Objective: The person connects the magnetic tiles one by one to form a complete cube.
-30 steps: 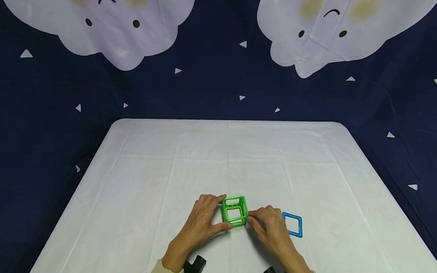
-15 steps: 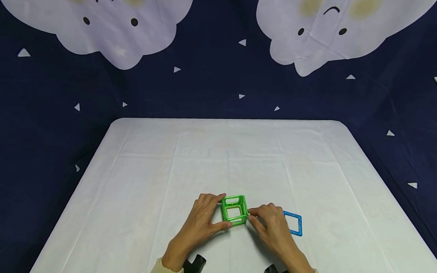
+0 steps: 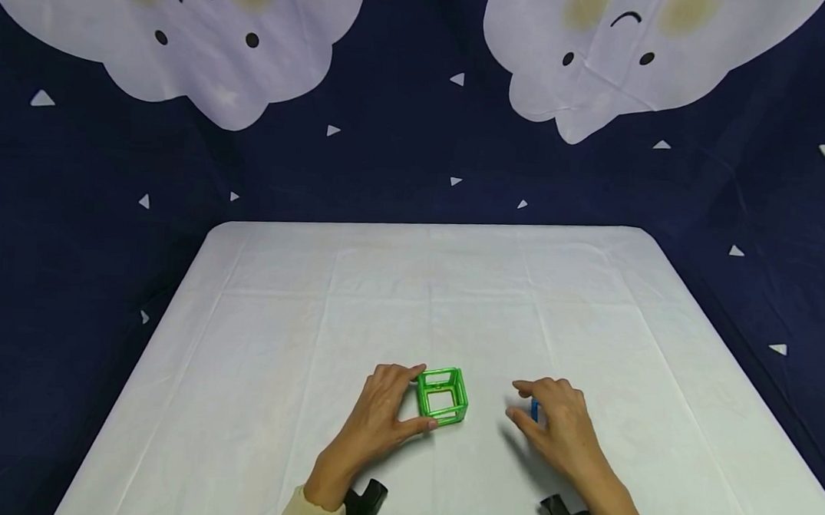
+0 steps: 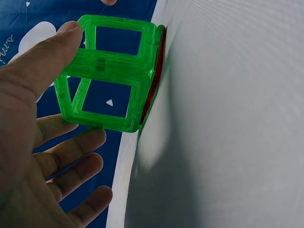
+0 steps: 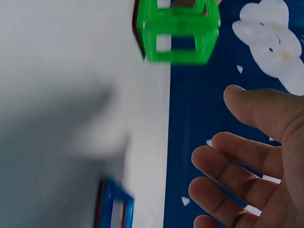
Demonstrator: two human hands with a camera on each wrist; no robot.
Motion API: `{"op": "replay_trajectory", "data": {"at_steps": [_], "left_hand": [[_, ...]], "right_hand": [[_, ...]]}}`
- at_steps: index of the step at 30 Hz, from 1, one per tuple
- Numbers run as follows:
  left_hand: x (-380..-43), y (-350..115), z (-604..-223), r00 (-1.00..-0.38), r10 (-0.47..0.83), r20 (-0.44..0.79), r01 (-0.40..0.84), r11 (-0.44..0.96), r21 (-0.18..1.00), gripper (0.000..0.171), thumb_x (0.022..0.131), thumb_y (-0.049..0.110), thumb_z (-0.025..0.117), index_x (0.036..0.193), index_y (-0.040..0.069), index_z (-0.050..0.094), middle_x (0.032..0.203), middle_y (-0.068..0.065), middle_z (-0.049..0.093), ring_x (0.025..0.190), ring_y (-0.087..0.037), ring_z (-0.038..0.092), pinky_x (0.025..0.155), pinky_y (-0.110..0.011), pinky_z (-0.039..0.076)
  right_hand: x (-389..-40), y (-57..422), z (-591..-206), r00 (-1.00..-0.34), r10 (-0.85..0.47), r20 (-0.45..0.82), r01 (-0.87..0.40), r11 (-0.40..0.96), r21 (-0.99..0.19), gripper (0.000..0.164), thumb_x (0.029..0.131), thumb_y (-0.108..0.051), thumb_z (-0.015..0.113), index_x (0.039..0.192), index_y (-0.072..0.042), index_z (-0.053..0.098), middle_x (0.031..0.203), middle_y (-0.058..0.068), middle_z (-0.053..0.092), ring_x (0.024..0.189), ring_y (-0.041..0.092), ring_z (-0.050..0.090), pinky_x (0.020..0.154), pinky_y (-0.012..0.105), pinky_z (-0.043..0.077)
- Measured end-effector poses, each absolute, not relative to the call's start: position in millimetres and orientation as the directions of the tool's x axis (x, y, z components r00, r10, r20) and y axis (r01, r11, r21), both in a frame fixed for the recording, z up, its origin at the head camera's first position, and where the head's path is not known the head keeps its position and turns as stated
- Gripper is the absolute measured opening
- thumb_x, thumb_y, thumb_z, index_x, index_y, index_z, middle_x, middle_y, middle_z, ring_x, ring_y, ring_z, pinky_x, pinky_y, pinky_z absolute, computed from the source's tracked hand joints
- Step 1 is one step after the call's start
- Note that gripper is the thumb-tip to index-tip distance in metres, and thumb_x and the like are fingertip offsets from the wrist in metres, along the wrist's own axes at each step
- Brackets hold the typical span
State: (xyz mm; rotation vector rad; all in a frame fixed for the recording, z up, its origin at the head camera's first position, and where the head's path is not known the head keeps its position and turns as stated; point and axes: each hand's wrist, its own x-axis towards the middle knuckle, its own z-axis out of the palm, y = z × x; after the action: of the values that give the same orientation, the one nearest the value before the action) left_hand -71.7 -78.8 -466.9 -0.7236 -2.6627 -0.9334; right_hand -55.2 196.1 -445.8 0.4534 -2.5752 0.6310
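A green see-through cube of magnetic tiles (image 3: 423,398) stands on the white-covered table. My left hand (image 3: 373,415) holds it from the left between thumb and fingers. In the left wrist view, a red tile edge (image 4: 155,76) runs along the cube's base. My right hand (image 3: 563,419) hovers to the right, apart from the cube, its fingers relaxed and spread from the thumb with nothing between them. Under that hand lies a blue square magnetic tile (image 3: 534,410), mostly hidden in the head view; its edge (image 5: 107,204) appears low in the right wrist view.
The white tablecloth (image 3: 425,289) has fold creases and reaches back to a dark blue curtain (image 3: 402,188) printed with clouds and small triangles. Black wrist mounts (image 3: 366,501) sit below both hands.
My right hand has let go of the cube's right side and moved right, over the blue tile. The left hand and the cube have stayed in place.
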Motion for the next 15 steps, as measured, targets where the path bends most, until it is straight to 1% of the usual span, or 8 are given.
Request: {"op": "replay_trajectory", "data": {"at_steps": [4,7,15], "left_hand": [[-73,-79,-467,-0.850,0.379,0.365,0.524,0.679,0.515,0.079,0.067,0.048,0.078,0.133,0.012,0.052,0.110,-0.001,0.061,0.107,-0.016,0.049,0.087,-0.033,0.039],[-74,-80,-466,-0.850,0.383,0.362,0.525,0.682,0.510,0.079,0.067,0.047,0.078,0.133,0.012,0.051,0.110,0.000,0.060,0.107,-0.016,0.048,0.086,-0.033,0.039],[-76,-81,-466,-0.846,0.397,0.355,0.531,0.677,0.510,0.078,0.066,0.047,0.079,0.132,0.012,0.052,0.111,-0.003,0.062,0.108,-0.017,0.049,0.087,-0.034,0.039]], "right_hand": [[-52,211,-446,-0.855,-0.190,0.482,-0.382,0.859,-0.340,0.039,0.062,-0.016,0.084,0.098,-0.006,0.069,0.084,0.001,0.067,0.080,0.018,0.054,0.072,0.034,0.035],[-51,221,-446,-0.872,-0.187,0.452,-0.360,0.871,-0.334,0.043,0.062,-0.018,0.084,0.100,-0.006,0.069,0.088,0.002,0.067,0.081,0.020,0.054,0.073,0.035,0.034],[-47,250,-449,-0.956,-0.145,0.256,-0.220,0.929,-0.297,0.058,0.063,-0.030,0.084,0.112,-0.006,0.065,0.101,0.011,0.064,0.088,0.027,0.052,0.074,0.041,0.035]]}}
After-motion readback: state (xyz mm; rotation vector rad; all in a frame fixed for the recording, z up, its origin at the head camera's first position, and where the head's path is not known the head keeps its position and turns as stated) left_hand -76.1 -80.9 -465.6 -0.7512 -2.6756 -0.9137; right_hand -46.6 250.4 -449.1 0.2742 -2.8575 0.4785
